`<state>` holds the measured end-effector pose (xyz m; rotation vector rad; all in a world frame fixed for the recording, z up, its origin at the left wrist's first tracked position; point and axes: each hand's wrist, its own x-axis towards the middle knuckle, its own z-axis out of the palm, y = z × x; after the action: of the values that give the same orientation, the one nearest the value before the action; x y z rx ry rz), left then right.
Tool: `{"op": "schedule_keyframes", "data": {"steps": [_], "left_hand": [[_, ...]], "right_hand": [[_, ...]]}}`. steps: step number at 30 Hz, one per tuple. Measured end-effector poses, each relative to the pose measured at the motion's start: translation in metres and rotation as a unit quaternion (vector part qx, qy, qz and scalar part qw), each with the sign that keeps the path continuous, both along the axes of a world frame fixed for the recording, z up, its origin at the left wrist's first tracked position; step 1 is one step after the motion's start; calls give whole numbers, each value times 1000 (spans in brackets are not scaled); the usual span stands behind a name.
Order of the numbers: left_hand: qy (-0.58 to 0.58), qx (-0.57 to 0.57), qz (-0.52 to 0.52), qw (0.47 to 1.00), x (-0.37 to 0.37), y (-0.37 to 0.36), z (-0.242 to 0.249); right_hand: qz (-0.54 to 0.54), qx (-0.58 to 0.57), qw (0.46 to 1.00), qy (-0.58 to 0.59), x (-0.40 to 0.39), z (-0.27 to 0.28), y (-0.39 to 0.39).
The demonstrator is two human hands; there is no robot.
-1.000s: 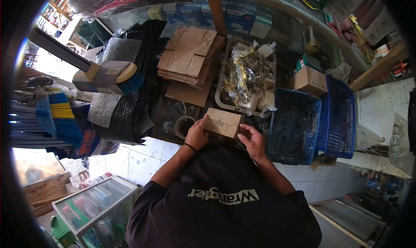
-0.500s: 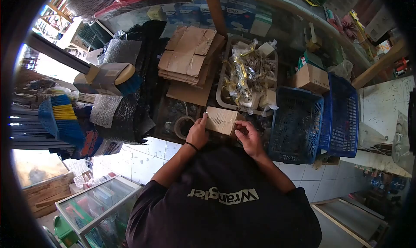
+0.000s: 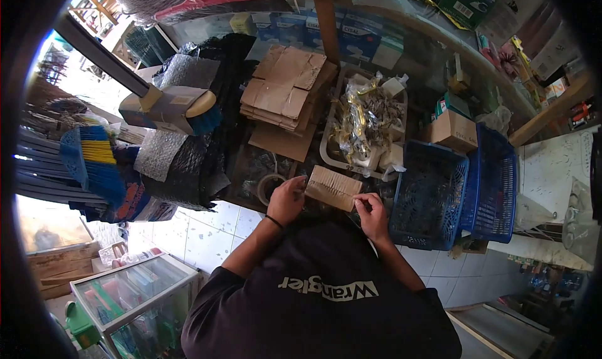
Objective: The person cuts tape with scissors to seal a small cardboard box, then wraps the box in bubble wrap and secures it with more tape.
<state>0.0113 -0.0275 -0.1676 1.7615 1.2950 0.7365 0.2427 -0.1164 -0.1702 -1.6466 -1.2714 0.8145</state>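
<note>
White floor tiles [image 3: 205, 233] showed below the counter [image 3: 238, 193], its front edge close to the person's black shirt [image 3: 326, 290], which had pale lettering. On the right, 2 blue baskets [image 3: 489, 190] sat side by side. Left of them was a pale tray [image 3: 342, 164] heaped with clear-wrapped items [image 3: 364, 121], some with gold-coloured parts. Next along lay a stack of flattened cardboard [image 3: 282, 86]. Behind the baskets stood a small brown carton [image 3: 451, 131] with writing on its side.

Smaller again was the piece of cardboard [image 3: 334, 188], its top face ridged, held between the 2 hands just in front of the tray. The right hand [image 3: 374, 218] had its grip clamped on the near right corner, thumb against finger. The left hand [image 3: 287, 200] was at the left end, fingers bent; whether its grip was closed on the cardboard I could not make out. Just beside it lay a roll of tape [image 3: 261, 190], and a thin dark band [image 3: 273, 221] circled the left wrist.
</note>
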Motion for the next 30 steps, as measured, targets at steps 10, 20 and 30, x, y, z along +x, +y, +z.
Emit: {"op": "schedule_keyframes", "data": {"steps": [10,20,30], "left_hand": [[95,18,254,962,-64,-14,-12],[-22,-257,260,931,-77,-26,-80],[-131,-285,299,901,-64,-31,-86]], "right_hand": [[-11,-23,1000,7,-6,13,8],[156,-1,935,-317,-12,20,24],[173,-96,923,-330,-18,15,28]]}}
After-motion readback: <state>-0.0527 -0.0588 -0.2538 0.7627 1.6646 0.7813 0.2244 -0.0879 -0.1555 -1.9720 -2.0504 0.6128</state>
